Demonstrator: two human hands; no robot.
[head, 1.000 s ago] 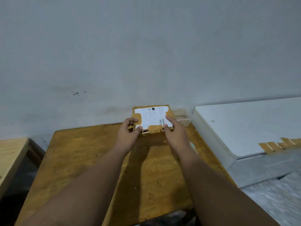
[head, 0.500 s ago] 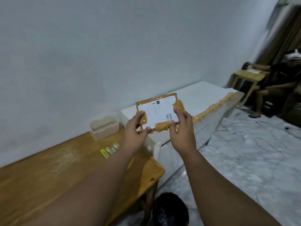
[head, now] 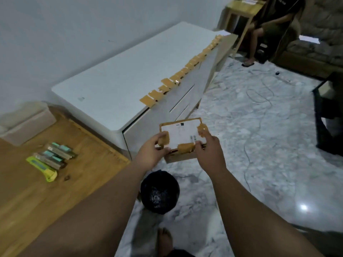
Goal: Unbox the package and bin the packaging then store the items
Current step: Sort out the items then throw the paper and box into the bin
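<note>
- Two hands carry the package (head: 182, 135) in mid-air, out past the desk (head: 55, 182) edge, above the marble floor (head: 259, 164).
- Left hand (head: 152, 153) holds the near-left corner, fingers (head: 161, 136) curled over the taped top, thumb pressing the front edge.
- Right hand (head: 210, 153) takes the near-right side, its fingers pinching the brown tape (head: 186, 146) that runs along the front edge of the white label.
- Package sits level, and it looks sealed on the faces in view; whether any flap has lifted I cannot tell.
- Black-lined bin (head: 160, 191) waits on the floor at 6 o'clock of the package, just beside a bare foot (head: 164, 238).
- Cutters (head: 50, 160) lie on the desk at 9 o'clock, well apart from both hands, so this looks like a bare-hand tear.
- Risk one: a hard yank on that tape could flip the box out of the left hand's corner hold, dropping it on the hard floor.
- Risk two: if it bursts open over the bin, the contents may fall in with the rubbish.
- Risk three: tape may shred into strips instead of lifting clean.
</note>
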